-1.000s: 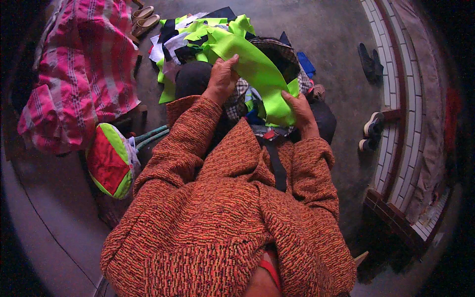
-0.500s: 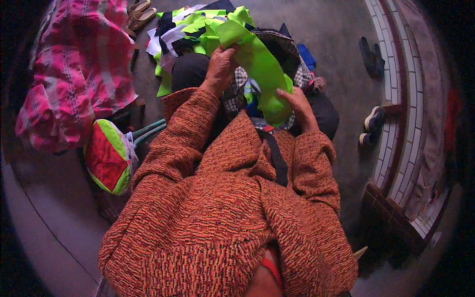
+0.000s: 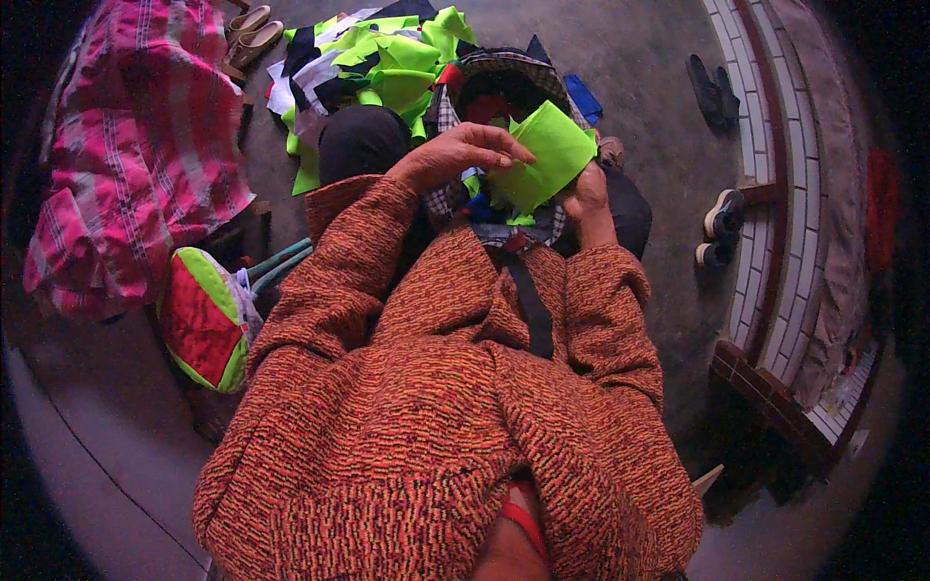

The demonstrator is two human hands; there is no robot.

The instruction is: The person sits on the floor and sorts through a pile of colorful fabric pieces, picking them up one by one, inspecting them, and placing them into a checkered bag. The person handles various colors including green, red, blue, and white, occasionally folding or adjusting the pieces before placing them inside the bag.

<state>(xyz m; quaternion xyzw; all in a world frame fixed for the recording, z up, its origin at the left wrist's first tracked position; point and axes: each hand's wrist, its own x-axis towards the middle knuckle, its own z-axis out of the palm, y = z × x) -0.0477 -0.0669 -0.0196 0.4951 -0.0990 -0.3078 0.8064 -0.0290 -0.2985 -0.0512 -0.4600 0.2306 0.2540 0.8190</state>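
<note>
A bright yellow-green piece of fabric [image 3: 554, 150] is held up over my lap, doubled into a shorter, squarish shape. My right hand [image 3: 588, 197] grips its right edge, with the fingers partly hidden behind it. From the left, my left hand [image 3: 463, 155] reaches across, thumb and fingertips closed at the fabric's left edge. Below and behind it lies a black-and-white checked cloth [image 3: 518, 68], bunched between my knees around a dark hollow with coloured scraps. Beyond my left knee spreads a heap of yellow-green, white and dark fabric pieces [image 3: 402, 85].
To the left hangs a pink plaid cloth [image 3: 145, 165], with a red-and-green stuffed piece [image 3: 203, 320] nearer me. Beige shoes [image 3: 254, 39] stand far left. Dark slippers [image 3: 715, 97] and sneakers [image 3: 722, 218] lie beside a white-tiled ledge [image 3: 765, 184] on the right. A blue scrap [image 3: 583, 99] lies on the floor.
The long green strip, stretched between both hands before, is now folded shorter and further right. My left hand has moved down and right, nearer my right hand. The view has shifted slightly.
</note>
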